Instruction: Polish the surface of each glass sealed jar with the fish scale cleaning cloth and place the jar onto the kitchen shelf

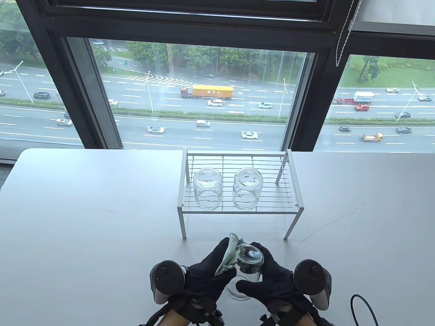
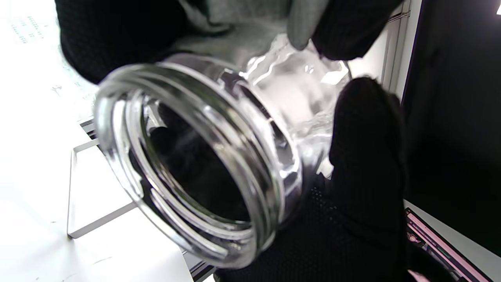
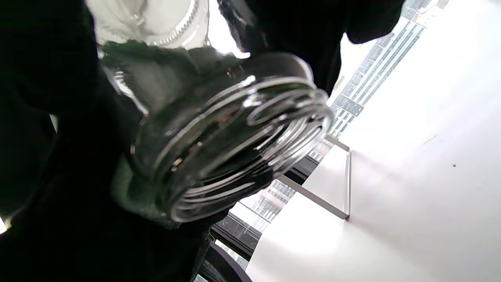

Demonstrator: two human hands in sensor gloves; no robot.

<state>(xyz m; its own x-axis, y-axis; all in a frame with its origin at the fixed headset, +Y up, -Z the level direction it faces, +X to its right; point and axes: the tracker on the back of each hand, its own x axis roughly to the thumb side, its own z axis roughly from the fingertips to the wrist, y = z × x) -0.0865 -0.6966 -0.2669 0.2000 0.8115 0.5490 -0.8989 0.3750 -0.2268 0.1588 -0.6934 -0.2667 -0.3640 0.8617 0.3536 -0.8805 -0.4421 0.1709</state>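
We steady the jar (image 1: 248, 268) in our right grip (image 1: 268, 285), fingers curled around it, while our left grip (image 1: 210, 271) pinches the cloth (image 1: 229, 258) against its side to polish.

Gloved fingers (image 2: 368, 156) grip a tilted glass jar (image 2: 203, 156), cloth (image 2: 242, 39) pressed against its upper side.

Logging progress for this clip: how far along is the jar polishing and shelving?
Two jars, the left jar and the right jar, already stand upside down on the shelf. A third jar is in hand: the right hand grips it while the left hand presses the cloth against it. Left: finish polishing and shelve it.
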